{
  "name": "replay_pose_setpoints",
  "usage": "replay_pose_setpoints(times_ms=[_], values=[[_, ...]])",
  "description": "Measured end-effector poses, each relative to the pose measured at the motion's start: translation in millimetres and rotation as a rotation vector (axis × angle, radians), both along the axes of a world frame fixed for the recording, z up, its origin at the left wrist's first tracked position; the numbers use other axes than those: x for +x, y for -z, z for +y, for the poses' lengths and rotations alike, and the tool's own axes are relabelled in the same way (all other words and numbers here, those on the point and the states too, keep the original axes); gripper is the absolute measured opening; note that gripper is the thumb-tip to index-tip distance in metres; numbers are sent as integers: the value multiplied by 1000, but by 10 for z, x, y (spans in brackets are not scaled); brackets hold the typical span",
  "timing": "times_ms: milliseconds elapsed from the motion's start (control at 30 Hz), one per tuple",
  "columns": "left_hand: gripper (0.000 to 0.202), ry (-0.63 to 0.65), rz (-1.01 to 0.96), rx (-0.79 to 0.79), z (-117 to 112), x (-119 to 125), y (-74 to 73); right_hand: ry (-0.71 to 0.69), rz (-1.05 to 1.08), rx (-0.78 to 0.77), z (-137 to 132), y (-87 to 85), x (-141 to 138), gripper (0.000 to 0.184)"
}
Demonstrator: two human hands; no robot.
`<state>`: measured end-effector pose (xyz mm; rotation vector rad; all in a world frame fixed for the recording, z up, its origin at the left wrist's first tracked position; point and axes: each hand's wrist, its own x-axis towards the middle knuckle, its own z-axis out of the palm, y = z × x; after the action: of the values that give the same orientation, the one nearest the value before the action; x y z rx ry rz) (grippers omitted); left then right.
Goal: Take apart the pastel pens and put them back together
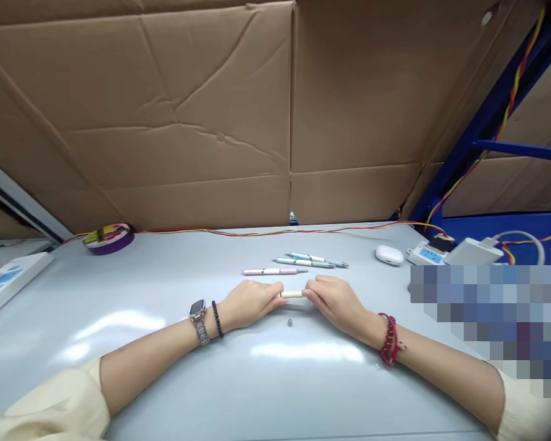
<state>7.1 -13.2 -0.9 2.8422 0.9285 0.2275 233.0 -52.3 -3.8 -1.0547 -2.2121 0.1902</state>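
While my left hand point(252, 303) pinches one end of a cream tube point(292, 294), my right hand point(335, 303) grips the other, the pale middle showing between them above the worktop point(188, 404). Both hands are closed on it, and they hide its ends, so I cannot tell how those are finished. Just below, on my side of the tube, a small grey tip point(289, 323) sits by itself, touched by neither hand. Beyond the tube lie a pink pen point(273, 271) and, past that, two blue pens point(303, 263), close beside each other. A white case point(389, 255) rests off to the right, near a power strip point(427, 254); a roll of tape point(109, 239) lies far to the left, by the cardboard point(165, 153).

As I judge it, the step in hand is a two-handed hold on a pen part, both ends under control. The next move seems to call for a firm, even grip, the tube kept in line and the loose tip left undisturbed, since it could roll if knocked.
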Motion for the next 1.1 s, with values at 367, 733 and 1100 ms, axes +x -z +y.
replay_pose_setpoints(times_ms=[367, 733, 1100], values=[[38, 8, 39, -1, 11, -5, -5, -37, -64, 22, 28, 57, 51, 35], [41, 8, 67, 60, 3, -8, 4, -14, -110, 75, 15, 39, 39, 47], [40, 45, 60, 107, -11, 13, 7, -104, -130, -104, 55, 43, 60, 48]])
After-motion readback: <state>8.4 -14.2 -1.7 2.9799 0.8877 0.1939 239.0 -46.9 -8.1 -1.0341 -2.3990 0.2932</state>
